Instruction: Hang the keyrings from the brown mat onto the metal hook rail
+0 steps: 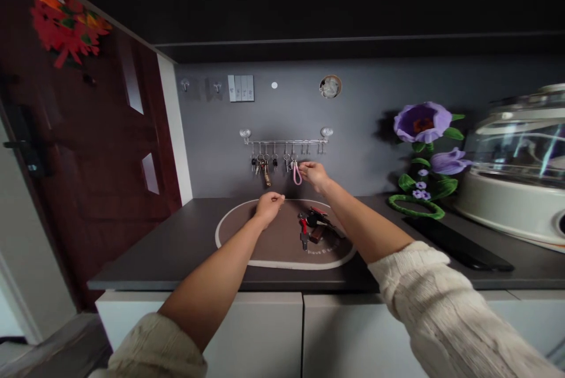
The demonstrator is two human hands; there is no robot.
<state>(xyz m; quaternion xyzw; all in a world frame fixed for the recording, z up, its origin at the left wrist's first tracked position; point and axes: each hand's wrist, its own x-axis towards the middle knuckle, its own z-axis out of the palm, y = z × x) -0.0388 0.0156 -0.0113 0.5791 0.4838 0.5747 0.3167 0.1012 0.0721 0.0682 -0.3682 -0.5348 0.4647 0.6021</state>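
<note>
My right grip is pinched on the pink key loop, which hangs at the hook rail on the grey wall, beside other key bunches. My left grip hovers over the oval mat with fingers curled together; I can't tell if anything is in it. A key pile lies on the mat, on the dark tabletop. A purple flower stands at right.
</note>
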